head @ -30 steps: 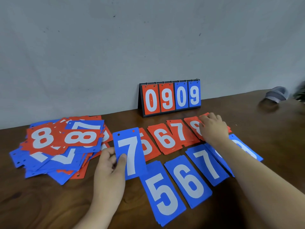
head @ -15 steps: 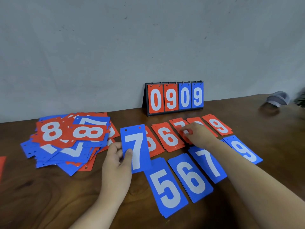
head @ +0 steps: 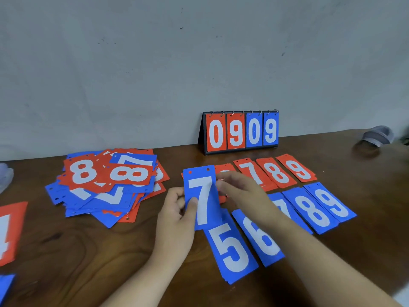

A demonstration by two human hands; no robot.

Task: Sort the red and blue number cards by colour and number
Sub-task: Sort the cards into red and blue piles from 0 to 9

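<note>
My left hand (head: 177,216) pinches a blue 7 card (head: 202,196) upright above the table, thumb on its face. My right hand (head: 241,193) reaches to that card's right edge, fingers extended and blurred; whether it grips the card is unclear. On the table lie sorted rows: red 7 (head: 252,171), red 8 (head: 276,172), red 9 (head: 297,170); blue 5 (head: 232,251), blue 6 (head: 261,238), blue 8 (head: 312,211), blue 9 (head: 332,202). A blue 7 pile is mostly hidden under my right arm. A mixed pile of red and blue cards (head: 106,185) sits at the left.
A flip scoreboard (head: 241,131) reading 0909 stands against the grey wall. A red card (head: 8,231) and a blue corner (head: 5,286) lie at the left edge. A grey cap-like object (head: 378,135) rests at the far right of the wooden table (head: 77,262).
My right hand came back from the red cards on the right to the blue 7 card in my left hand. The left hand kept hold of the card.
</note>
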